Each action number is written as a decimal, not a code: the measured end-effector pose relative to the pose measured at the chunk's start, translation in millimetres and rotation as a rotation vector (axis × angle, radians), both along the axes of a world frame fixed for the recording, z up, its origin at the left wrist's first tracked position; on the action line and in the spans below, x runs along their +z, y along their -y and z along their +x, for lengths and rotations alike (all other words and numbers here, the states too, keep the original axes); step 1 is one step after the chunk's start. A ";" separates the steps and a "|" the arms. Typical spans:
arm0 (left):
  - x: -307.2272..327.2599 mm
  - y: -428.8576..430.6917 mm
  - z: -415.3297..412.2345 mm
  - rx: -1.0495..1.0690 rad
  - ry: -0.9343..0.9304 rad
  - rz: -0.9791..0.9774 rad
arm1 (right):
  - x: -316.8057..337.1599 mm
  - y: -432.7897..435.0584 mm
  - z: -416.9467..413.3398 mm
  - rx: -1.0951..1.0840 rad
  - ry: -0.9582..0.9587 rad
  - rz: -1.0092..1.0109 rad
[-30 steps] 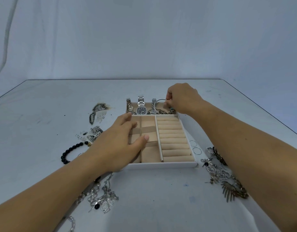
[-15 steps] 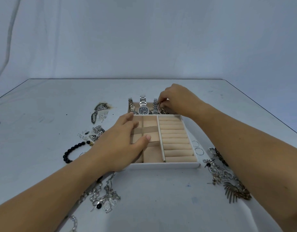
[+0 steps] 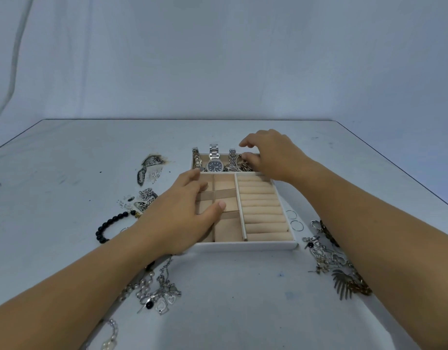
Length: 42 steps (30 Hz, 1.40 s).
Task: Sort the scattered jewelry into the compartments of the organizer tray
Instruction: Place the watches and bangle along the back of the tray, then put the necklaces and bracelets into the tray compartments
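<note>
Right hand (image 3: 268, 155) now loosened and empty over back compartment (image 3: 204, 158), left hand (image 3: 182, 213) flat on organizer tray (image 3: 243, 246)

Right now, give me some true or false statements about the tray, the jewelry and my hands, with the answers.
1. The left hand rests on the left side of the organizer tray. True.
2. The dark-dial watch lies in the tray's far compartment. True.
3. The ring rolls hold several rings. False: they are bare.
4. The black bead bracelet lies in the tray. False: it lies on the table, left of the tray.
5. The right hand is over the tray's far right corner. True.
</note>
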<state>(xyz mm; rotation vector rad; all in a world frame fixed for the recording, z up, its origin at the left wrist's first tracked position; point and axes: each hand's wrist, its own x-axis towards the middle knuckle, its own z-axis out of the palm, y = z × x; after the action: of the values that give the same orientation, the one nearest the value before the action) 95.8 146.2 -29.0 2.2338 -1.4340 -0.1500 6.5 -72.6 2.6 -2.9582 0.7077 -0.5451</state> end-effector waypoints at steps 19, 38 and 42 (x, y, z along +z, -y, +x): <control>57.5 -64.2 75.9 0.129 0.039 0.357 | -23.7 -113.5 -52.2 0.099 -0.014 0.214; 5.6 -85.6 71.9 0.151 0.047 -0.049 | -26.0 -113.7 -54.1 0.107 0.027 0.254; 4.5 -89.2 74.8 0.199 0.103 -0.213 | -23.6 -113.9 -54.0 0.120 0.048 0.250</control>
<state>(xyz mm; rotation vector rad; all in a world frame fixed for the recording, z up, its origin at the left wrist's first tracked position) 170.6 235.4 -24.5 2.2162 -1.2058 0.1778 -47.5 41.3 -21.0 -2.7239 0.5443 -0.4773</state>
